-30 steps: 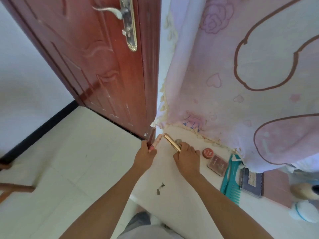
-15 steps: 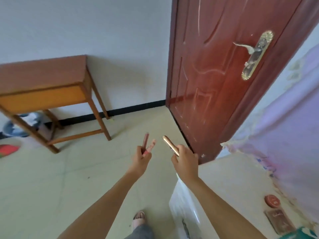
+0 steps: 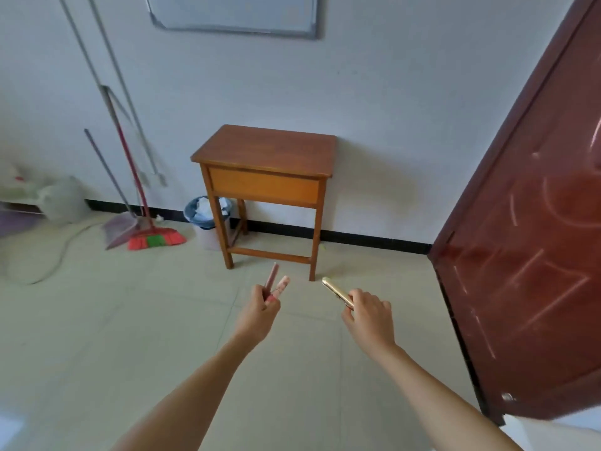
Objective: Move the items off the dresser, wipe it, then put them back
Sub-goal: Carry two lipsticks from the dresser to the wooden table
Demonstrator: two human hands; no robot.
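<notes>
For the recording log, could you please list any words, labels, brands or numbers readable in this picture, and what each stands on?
None can be read.
Two pink tubes in the left hand: any print is too blurred.
Gold tube in the right hand: no marking shows.
Wall board: blank.
Wooden table, door: no text.

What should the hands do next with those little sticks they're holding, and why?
Probably carry them forward and set them on the wooden table. The left hand holds two pinkish sticks, the right hand a gold tube, and the tabletop ahead looks bare.
</notes>
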